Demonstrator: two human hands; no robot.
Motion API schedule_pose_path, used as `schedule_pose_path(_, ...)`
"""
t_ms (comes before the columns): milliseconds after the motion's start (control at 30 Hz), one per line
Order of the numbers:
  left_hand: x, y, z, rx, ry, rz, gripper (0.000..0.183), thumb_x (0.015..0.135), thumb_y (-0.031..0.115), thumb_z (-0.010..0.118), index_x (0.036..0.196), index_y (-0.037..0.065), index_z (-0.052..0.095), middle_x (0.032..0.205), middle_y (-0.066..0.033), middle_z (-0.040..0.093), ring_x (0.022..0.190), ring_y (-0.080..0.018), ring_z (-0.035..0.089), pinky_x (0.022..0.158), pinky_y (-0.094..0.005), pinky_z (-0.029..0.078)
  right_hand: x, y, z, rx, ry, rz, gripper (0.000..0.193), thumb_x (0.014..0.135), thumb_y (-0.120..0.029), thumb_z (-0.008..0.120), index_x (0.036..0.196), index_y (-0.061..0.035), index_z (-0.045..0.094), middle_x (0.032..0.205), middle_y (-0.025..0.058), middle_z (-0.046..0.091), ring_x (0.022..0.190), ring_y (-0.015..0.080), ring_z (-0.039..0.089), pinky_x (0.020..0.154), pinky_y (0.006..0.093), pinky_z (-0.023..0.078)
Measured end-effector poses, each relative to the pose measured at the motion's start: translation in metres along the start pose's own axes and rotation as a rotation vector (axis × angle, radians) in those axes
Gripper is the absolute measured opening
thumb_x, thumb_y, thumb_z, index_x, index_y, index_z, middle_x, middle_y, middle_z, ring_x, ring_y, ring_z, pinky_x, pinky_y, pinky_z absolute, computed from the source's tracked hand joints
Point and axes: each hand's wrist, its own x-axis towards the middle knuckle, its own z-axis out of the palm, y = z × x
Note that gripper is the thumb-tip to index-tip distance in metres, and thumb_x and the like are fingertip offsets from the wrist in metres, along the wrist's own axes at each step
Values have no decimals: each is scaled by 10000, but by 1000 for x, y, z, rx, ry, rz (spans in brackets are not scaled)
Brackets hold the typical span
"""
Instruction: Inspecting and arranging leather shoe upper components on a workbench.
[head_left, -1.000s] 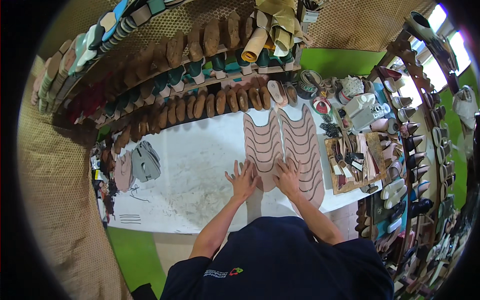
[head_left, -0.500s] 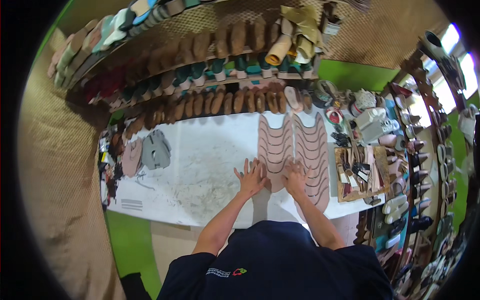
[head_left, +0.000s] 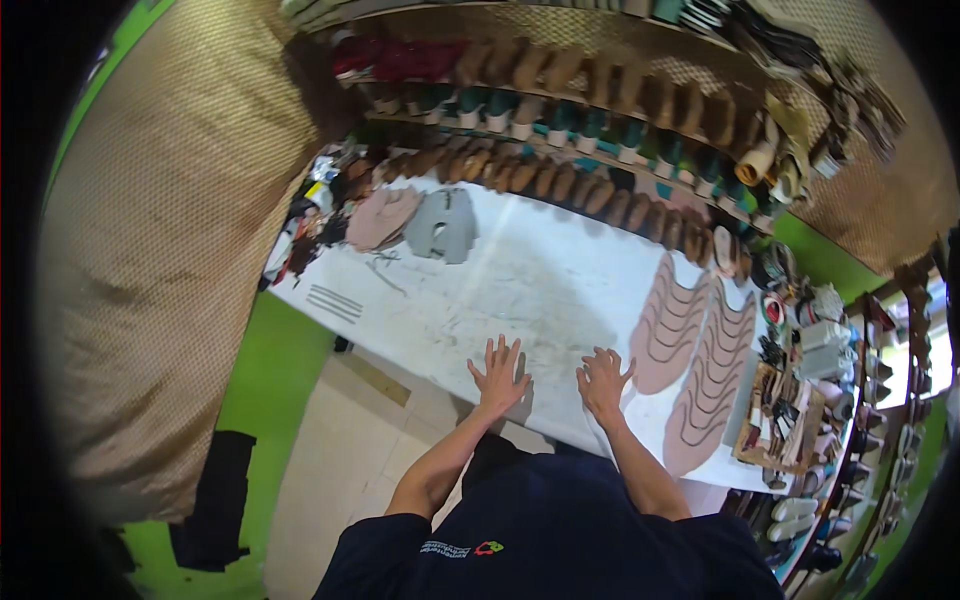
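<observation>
Fingers spread wide on the left hand [head_left: 499, 380] and more bent on the right hand [head_left: 602, 385], both grip nothing, though I can't tell whether they touch the white table [head_left: 420, 325]. Two rows of curved pink pieces [head_left: 660, 370] lie just beyond the right hand, and farther off, grey pieces [head_left: 455, 225] sit toward the table's left end.

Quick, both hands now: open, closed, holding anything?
Left hand: open, fingers spread, holding nothing.
Right hand: open, holding nothing, beside the pink pieces.
</observation>
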Motion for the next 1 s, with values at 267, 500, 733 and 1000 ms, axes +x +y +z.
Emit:
schedule_pose_path(267, -51, -161, -62, -49, 69, -121, 951, 878, 418, 771, 1677, 260, 278, 1768, -137, 127, 1625, -385, 84, 1126, -849, 20, 3, -163, 88, 65, -24, -168, 194, 901, -239, 726, 1055, -141, 789, 1303, 58, 664, 1364, 302, 498, 1203, 755, 91)
schedule_pose_path(500, -84, -286, -121, -122, 161, -210, 909, 906, 402, 733, 1676, 236, 281, 1769, -133, 130, 1632, -377, 70, 1128, -853, 35, 5, -280, 146, 59, -70, -284, 176, 894, -259, 745, 1045, -175, 781, 1222, 5, 670, 1298, 272, 538, 1207, 759, 104)
schedule_pose_path(733, -82, -343, -168, -203, 276, -337, 914, 903, 393, 756, 1675, 242, 289, 1769, -132, 136, 1625, -393, 76, 1125, -850, 46, 74, -353, 180, 35, -52, -425, 131, 893, -253, 751, 996, -181, 788, 1166, 1, 668, 1264, 258, 550, 1207, 752, 122)
schedule_pose_path(1000, -43, -395, -212, -201, 326, -363, 872, 921, 342, 751, 1667, 226, 314, 1771, -129, 141, 1625, -385, 92, 1129, -841, 41, 208, -422, 227, -9, 0, -519, 104, 875, -231, 752, 959, -191, 797, 1205, 5, 684, 1292, 255, 547, 1198, 743, 145)
